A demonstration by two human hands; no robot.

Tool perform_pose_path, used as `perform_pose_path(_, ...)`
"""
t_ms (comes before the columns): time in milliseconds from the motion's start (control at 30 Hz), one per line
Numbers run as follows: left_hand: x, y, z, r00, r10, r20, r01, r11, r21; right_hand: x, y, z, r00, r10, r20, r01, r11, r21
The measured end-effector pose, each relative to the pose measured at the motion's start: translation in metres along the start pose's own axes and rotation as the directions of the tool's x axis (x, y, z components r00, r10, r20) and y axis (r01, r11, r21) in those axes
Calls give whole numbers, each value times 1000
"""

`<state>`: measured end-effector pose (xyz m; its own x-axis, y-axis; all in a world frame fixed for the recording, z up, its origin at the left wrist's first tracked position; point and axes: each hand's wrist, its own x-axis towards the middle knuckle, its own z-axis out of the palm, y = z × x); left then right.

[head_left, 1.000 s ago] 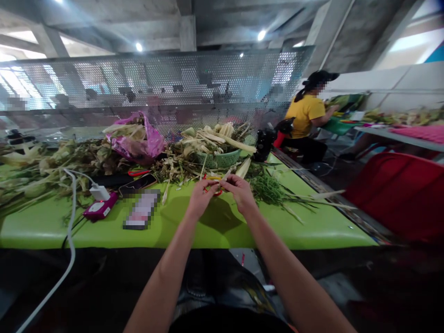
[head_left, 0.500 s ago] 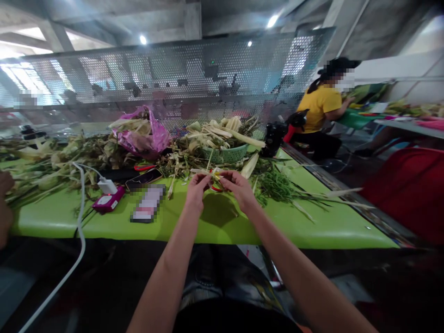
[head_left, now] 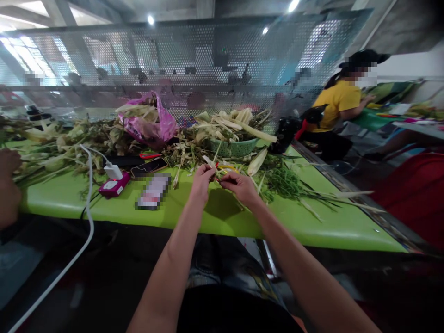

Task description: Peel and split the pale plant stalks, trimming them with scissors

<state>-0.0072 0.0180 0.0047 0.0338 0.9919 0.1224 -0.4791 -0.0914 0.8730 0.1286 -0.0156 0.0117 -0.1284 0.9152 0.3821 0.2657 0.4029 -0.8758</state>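
My left hand (head_left: pixel 203 181) is closed in a pinch above the green table, holding a pale strip of husk (head_left: pixel 209 161) that sticks up past the fingertips. Beside it, my right hand (head_left: pixel 237 185) has thumb and fingers pressed together, its fingertips almost meeting those of the left. Whatever lies in the right pinch is too small to make out. Just behind the fingers shows a thin red and yellow object (head_left: pixel 227 167), partly hidden. Farther back stands a green basket (head_left: pixel 237 148) heaped with dry husks (head_left: pixel 225 124). A loose pale husk (head_left: pixel 257 162) leans right of my hands.
Left on the green table (head_left: pixel 183 210) lie two phones (head_left: pixel 154 190), a magenta power block (head_left: pixel 114 185) and a white cable (head_left: pixel 90 199). Plant scraps and a pink bag (head_left: pixel 151 125) line the back. Green stems (head_left: pixel 284 180) lie right. Someone's hand (head_left: pixel 9 185) shows far left; a person in yellow (head_left: pixel 336 104) sits right.
My hands have come slightly apart at the fingertips, and the pale strip now points upward from my left hand. The view has tilted, so the table sits higher and farther right.
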Motion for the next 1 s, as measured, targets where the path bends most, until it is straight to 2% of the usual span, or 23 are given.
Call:
perform_pose_path(167,0,-2,-2,997,-55,57,56,998,-7,-1,1,-3,999,24,49,-25,1000,2)
perform_pose_path(400,-1,-4,1,993,-55,102,52,998,31,-3,1,-1,1000,19,1,-19,1000,-1)
perform_pose_path(700,0,-4,2,997,-58,44,56,997,51,-5,-1,1,1000,0,9,0,1000,-16)
perform_pose_path(867,-2,-3,4,993,-60,100,54,997,63,-6,3,-2,999,35,-25,-35,999,-11)
perform_pose_path(1000,-5,-2,7,985,-38,170,16,992,125,-3,1,-10,992,58,-110,-56,998,20)
